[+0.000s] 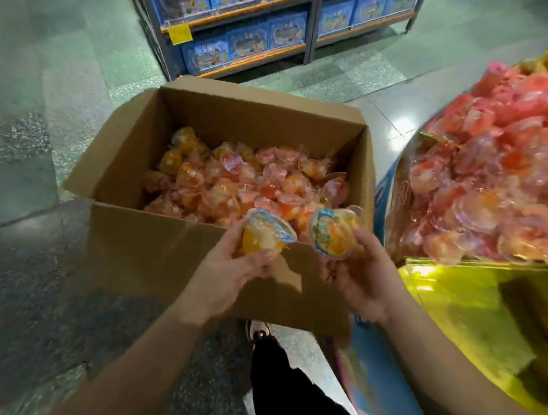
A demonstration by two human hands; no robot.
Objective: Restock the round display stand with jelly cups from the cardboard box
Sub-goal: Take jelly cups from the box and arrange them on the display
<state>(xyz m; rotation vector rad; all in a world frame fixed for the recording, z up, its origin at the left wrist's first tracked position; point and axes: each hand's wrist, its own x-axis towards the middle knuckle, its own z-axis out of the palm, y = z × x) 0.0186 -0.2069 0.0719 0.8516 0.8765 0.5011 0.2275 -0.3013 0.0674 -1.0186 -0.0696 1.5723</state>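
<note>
Left hand (224, 266) grips upright jelly cup (267, 234); right hand (357, 276) grips sideways-tipped cup (333, 232)

Both forearms are bare from the lower edge of the view to the wrists; no sleeves, watch, bracelet or gloves show on them. The left hand (229, 264) and the right hand (358, 279) carry no rings that can be made out, though motion blur softens the fingers. Below the arms, a leg in plain black fabric trousers (293, 406) runs up from the bottom edge, the cloth dark and without visible pattern or seams. At its end sits a pale, whitish shoe (259, 330), only its toe part showing, with a small dark detail on top too blurred to identify.
</note>
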